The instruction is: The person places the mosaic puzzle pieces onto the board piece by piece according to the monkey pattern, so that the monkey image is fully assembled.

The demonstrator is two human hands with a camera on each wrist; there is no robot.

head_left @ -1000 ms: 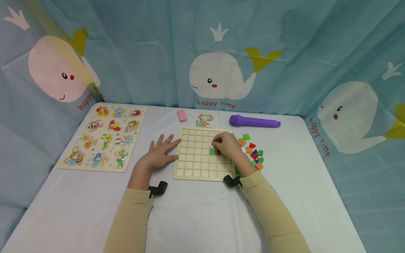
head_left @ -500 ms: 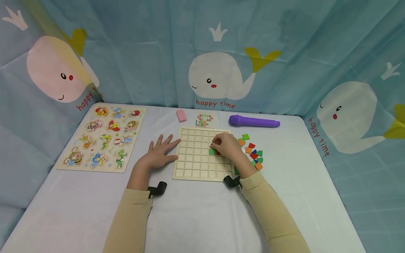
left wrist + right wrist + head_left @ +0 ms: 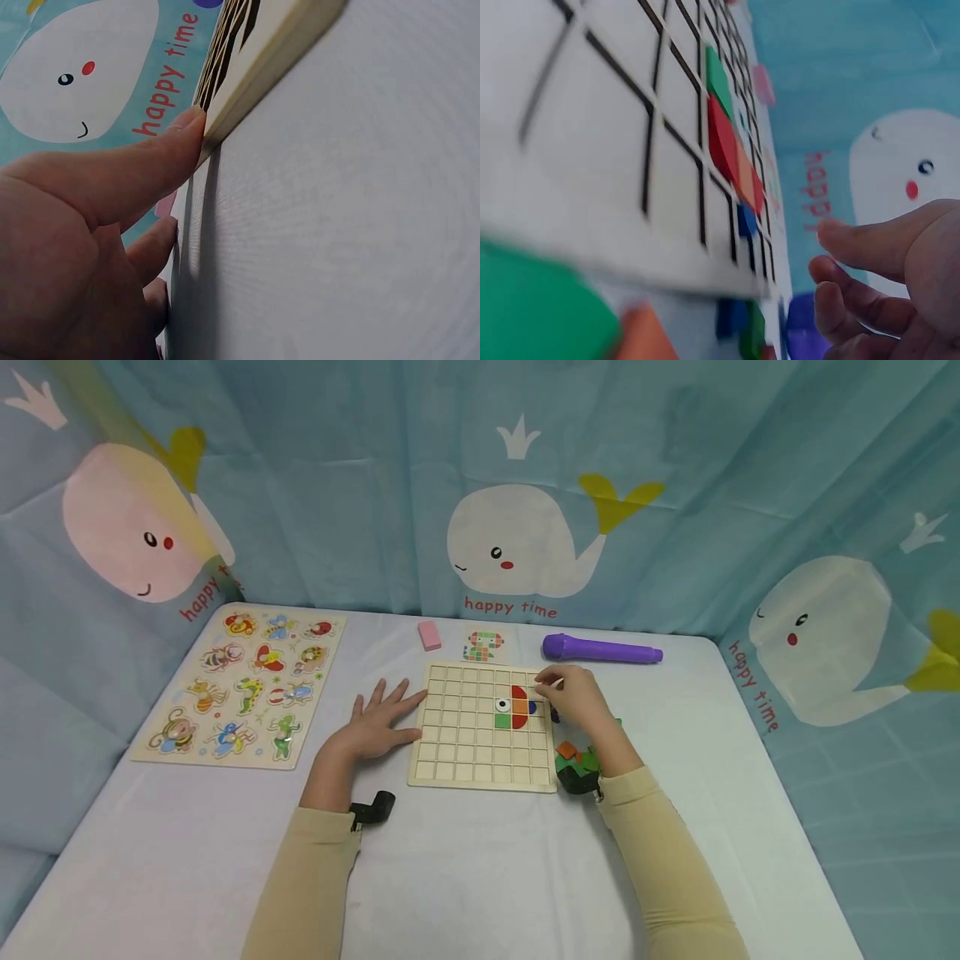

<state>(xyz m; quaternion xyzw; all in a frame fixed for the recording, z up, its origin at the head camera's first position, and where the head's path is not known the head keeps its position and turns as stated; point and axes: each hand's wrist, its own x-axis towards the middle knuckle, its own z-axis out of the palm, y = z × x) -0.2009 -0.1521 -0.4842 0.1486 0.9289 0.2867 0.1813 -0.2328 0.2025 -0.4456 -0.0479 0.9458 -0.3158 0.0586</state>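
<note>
A person in beige sleeves sits at a white table point(image 3: 465, 868) with a wooden grid board point(image 3: 457, 735) in front of them. The left hand point(image 3: 378, 727) lies flat on the table with its fingers spread and straight, holding nothing; the left wrist view shows its thumb point(image 3: 142, 169) pressed against the board's left edge. The right hand point(image 3: 576, 697) hovers over the board's upper right corner and the table just beside it, fingers loosely curled; the right wrist view shows the fingers point(image 3: 840, 296) bent with nothing between them, so it holds nothing. On the board, near its right side, sits a small cluster of placed tiles: a white eye tile point(image 3: 502, 704), a red rounded tile point(image 3: 518, 692) above an orange square tile point(image 3: 519, 706), a small blue tile point(image 3: 532, 707) to their right, and below them a green square tile point(image 3: 502, 721) beside a red curved tile point(image 3: 520, 722). Loose coloured tiles point(image 3: 573, 756) lie on the table just off the board's right edge, partly hidden by the right wrist. Behind the board lie a pink eraser-like block point(image 3: 429, 635), a small pattern card point(image 3: 484, 646) and a purple marker-shaped tube point(image 3: 602, 651). Well to the left rests an animal peg puzzle point(image 3: 240, 689). A blue whale-print cloth point(image 3: 510, 539) hangs behind.
</note>
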